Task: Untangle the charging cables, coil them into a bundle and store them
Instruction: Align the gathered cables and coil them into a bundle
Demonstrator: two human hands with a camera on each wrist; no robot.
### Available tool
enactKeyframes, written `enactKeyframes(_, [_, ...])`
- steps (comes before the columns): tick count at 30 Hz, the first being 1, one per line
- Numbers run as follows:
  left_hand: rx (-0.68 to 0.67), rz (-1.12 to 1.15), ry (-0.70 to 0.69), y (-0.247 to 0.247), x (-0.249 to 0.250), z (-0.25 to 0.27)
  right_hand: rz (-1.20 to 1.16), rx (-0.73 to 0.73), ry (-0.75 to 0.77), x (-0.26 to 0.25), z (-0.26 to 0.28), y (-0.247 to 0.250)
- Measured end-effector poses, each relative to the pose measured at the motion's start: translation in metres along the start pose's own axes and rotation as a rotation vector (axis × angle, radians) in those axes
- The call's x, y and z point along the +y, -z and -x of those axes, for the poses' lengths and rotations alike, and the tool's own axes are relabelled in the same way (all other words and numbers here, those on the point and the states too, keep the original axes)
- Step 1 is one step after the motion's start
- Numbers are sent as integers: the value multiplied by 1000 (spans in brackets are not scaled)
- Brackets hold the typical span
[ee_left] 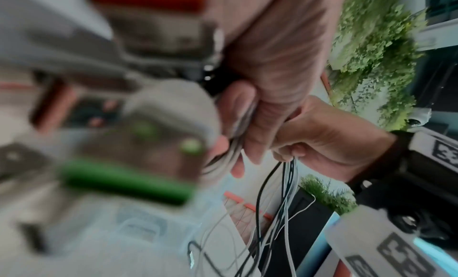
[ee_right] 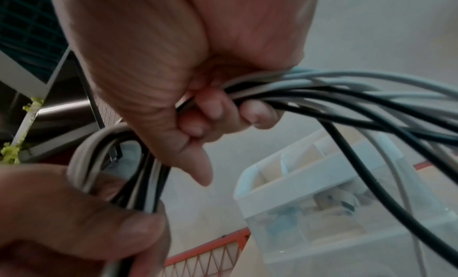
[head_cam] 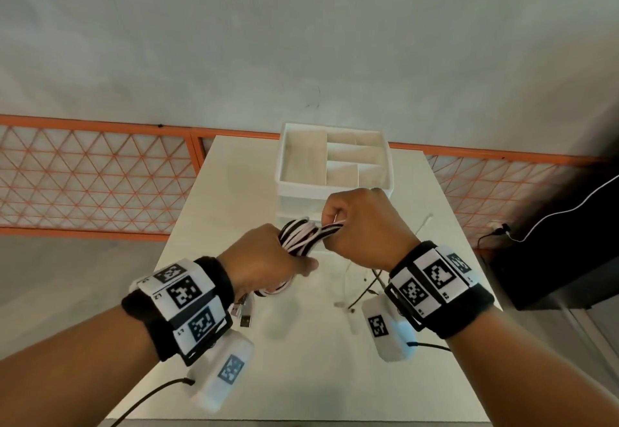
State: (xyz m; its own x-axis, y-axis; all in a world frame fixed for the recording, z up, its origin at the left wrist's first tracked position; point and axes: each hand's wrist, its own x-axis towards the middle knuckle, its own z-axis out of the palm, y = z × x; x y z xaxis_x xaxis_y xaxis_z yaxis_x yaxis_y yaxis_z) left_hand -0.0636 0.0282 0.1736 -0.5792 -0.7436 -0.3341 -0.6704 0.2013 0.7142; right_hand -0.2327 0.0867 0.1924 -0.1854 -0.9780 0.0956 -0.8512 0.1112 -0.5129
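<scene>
A bundle of black and white charging cables (head_cam: 303, 235) hangs in the air between my two hands, above a white table (head_cam: 301, 379). My left hand (head_cam: 268, 261) grips the coiled loops, and several USB plugs (head_cam: 244, 314) dangle below its wrist. My right hand (head_cam: 361, 222) grips the other end of the strands, close to the left. In the right wrist view the right hand (ee_right: 198, 75) curls round the cables (ee_right: 347, 97), while the left hand (ee_right: 74, 222) holds a loop. Loose cable tails (ee_left: 285, 203) hang down under the right hand (ee_left: 334, 144).
A white organizer box (head_cam: 335, 132) with several compartments stands on a drawer unit at the table's far end, just beyond my hands. An orange mesh fence (head_cam: 93, 178) runs behind the table. A dark cabinet (head_cam: 552, 266) stands to the right.
</scene>
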Motion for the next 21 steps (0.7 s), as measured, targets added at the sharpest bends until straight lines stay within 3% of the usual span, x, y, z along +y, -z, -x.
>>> enactKeyframes(6, [178, -7, -131, 19, 2, -7, -317, 22, 8, 7, 5, 14])
enactKeyframes(9, [222, 286, -132, 28, -2, -10, -516, -69, -41, 27, 7, 17])
enactKeyframes(12, [162, 737, -43, 31, -1, -9, -757, 41, -92, 43, 14, 10])
enactKeyframes(15, [67, 949, 50, 25, 2, -11, -835, 201, -69, 38, 15, -4])
enactKeyframes(18, [-30, 1073, 83, 21, 9, -13, -753, 237, 78, 12, 21, -12])
enactKeyframes(21, [-135, 1144, 1, 21, 9, -16, -651, 232, 270, -9, 27, -20])
